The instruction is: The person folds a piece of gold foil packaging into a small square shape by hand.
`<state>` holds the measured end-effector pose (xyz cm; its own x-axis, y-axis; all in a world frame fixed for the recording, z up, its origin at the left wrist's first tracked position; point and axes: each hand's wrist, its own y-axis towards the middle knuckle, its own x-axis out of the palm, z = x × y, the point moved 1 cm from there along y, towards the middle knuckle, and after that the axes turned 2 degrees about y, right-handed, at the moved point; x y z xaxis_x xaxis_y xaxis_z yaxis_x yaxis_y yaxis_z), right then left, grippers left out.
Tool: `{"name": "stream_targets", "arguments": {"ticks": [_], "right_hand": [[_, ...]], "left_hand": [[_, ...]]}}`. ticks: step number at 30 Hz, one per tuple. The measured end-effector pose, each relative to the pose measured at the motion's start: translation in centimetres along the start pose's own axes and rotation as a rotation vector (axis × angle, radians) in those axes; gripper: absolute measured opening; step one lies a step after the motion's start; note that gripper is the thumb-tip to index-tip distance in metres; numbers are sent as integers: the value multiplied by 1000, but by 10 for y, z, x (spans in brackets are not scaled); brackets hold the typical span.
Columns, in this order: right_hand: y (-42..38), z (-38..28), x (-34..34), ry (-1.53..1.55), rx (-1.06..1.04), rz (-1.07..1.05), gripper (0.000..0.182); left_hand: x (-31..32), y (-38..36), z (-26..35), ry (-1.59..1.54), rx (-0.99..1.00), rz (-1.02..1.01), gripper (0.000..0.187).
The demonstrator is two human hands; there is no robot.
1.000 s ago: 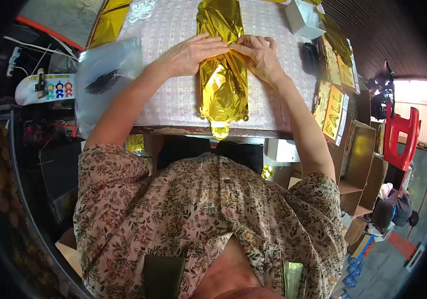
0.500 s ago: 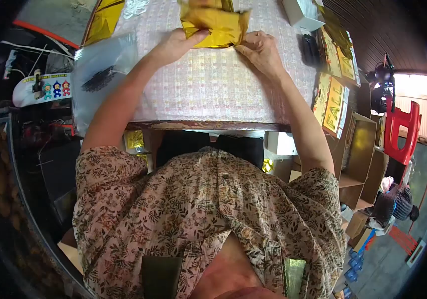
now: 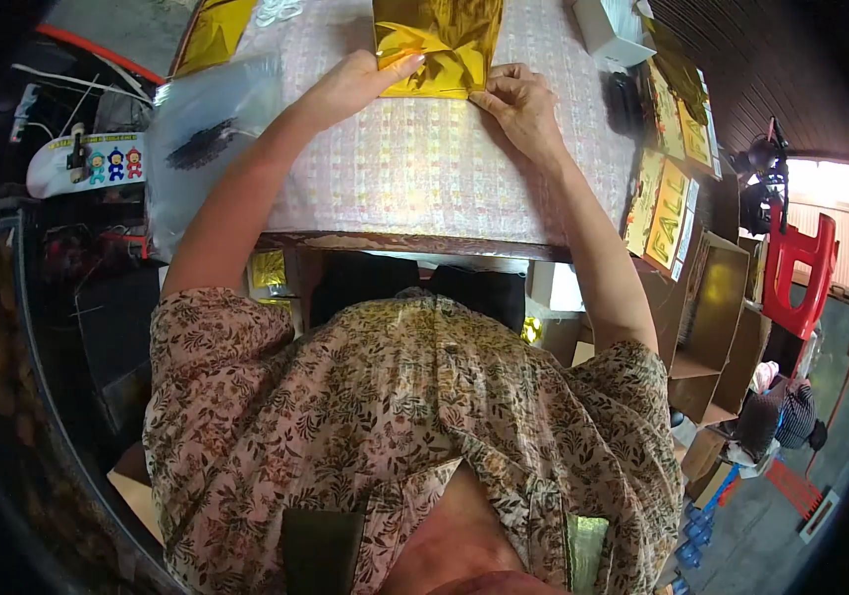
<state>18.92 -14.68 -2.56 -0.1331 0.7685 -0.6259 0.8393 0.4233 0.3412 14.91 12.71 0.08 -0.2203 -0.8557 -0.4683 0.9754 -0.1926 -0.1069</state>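
A shiny gold foil sheet [image 3: 444, 35] lies on the cloth-covered table in front of me, its crumpled near part catching the light. My left hand [image 3: 355, 84] grips the foil's left side, thumb lying over the top and the other fingers mostly hidden. At the near right corner, my right hand [image 3: 521, 104] is closed in a pinch on the foil's edge. The far end of the sheet runs out of view at the top.
A clear plastic bag [image 3: 162, 188] with dark thin pieces lies at the left, near more gold foil [image 3: 211, 35]. On the right are a white box [image 3: 608, 45], a black object [image 3: 624, 101], printed FALL cards [image 3: 664, 213], cardboard boxes [image 3: 712, 307] and a red stool [image 3: 803, 283].
The foil, bunched and blurred earlier, now lies flatter and stretches away toward the top edge. Both hands stay at its near end, almost unmoved.
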Motion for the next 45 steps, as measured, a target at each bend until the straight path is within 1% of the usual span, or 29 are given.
{"name": "stream_targets", "arguments": {"ticks": [1,2,4,5,7,8,10,14,16,17,19,21,24,25,26,28,29,30,32,33,34,36,37,38,40,41,43,45], "right_hand": [[1,3,1,5,2,-14,11],[1,5,1,5,3,-12,11],[1,5,1,2,15,-30,10],[1,5,0,3,18,-30,10],[3,4,1,18,73,-75,10],[5,5,1,21,70,-81,10],[5,13,2,21,228,-161,19],[2,9,11,-37,211,-98,19],[-2,-11,10,-161,246,-15,23],[-3,-9,11,-141,265,-8,26],[-3,-14,10,-145,254,11,25],[-4,-19,11,-155,233,44,20],[-6,-25,13,-166,248,86,20],[-7,-24,13,-228,248,66,40],[-8,-24,11,-230,245,74,40],[-6,-38,6,-381,194,14,42],[-2,-44,2,-566,166,-118,48],[2,-44,5,-566,163,-111,48],[10,-47,17,-804,-15,152,59],[15,-51,25,-875,-14,89,70],[18,-54,32,-877,-7,96,70],[23,-55,47,-754,-128,0,75],[25,-50,54,-657,-131,31,77],[26,-43,59,-657,-135,34,77],[28,-37,66,-584,-12,24,79],[28,-33,69,-583,-16,21,79],[23,-30,70,-583,59,-3,81],[21,-28,71,-584,46,11,81]], "left_hand": [[-1,-4,1,-4,-42,-47,50],[-1,-12,1,-3,-41,-49,50],[-1,-31,4,-138,22,-30,36],[-1,-32,-3,-138,20,-31,36],[2,-37,-18,168,183,153,27],[5,-37,-25,169,177,158,27],[10,-37,-25,254,216,292,27],[13,-34,-22,235,183,305,27],[16,-32,-22,148,158,368,28],[18,-32,-21,147,165,366,28],[18,-32,-19,204,108,375,28],[19,-30,-21,225,137,384,28],[18,-28,-23,287,187,396,33],[17,-27,-22,329,210,398,36],[17,-27,-22,330,219,399,36],[17,-29,-19,356,270,399,35],[16,-28,-18,359,277,404,35],[16,-28,-17,347,245,395,36],[16,-28,-16,337,220,378,38],[17,-28,-15,342,221,381,38],[17,-28,-14,346,222,385,39],[16,-28,-14,354,229,364,36],[15,-29,-13,361,227,351,34],[15,-29,-13,363,230,354,34],[14,-31,-11,381,234,355,33],[13,-32,-10,381,230,359,33],[13,-34,-9,337,170,336,32],[14,-34,-9,340,166,353,31]]}}
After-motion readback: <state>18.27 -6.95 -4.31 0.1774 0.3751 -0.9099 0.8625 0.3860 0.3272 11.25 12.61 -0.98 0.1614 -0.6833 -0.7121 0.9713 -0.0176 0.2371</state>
